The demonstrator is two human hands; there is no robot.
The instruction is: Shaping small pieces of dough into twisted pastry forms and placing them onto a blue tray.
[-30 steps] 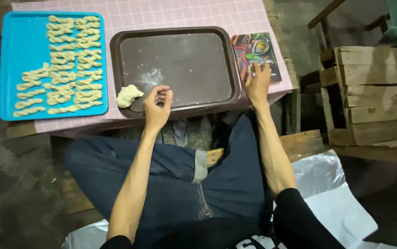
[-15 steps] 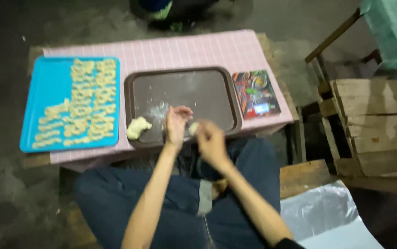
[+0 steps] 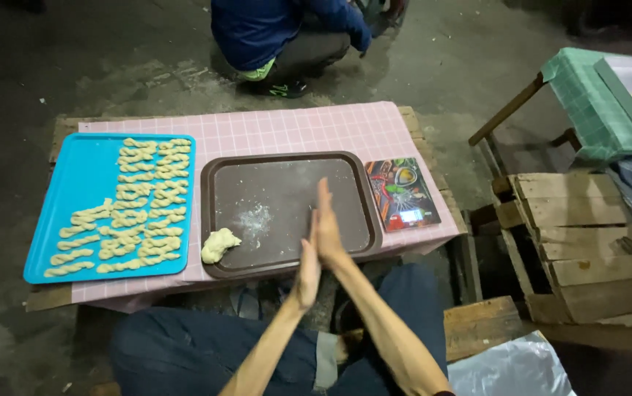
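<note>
My left hand (image 3: 306, 270) and my right hand (image 3: 325, 224) are pressed flat, palm to palm, over the near edge of a brown tray (image 3: 287, 165). The small pale bit of dough they held a moment ago is hidden between the palms. A lump of pale dough (image 3: 219, 244) lies on the tray's near left corner, left of my hands, beside a dusting of flour (image 3: 256, 218). A blue tray (image 3: 81, 176) further left holds several twisted dough strips (image 3: 144, 198).
A small scale with a colourful top (image 3: 402, 193) sits right of the brown tray on the pink checked tablecloth (image 3: 294, 125). Another person in a blue jacket (image 3: 272, 29) crouches beyond the table. Wooden crates (image 3: 580, 242) and a green-covered table (image 3: 594, 103) stand to the right.
My right hand left the table's right edge and joined my left hand over the brown tray. Both palms are now flat together. The camera has tilted up, showing the crouching person.
</note>
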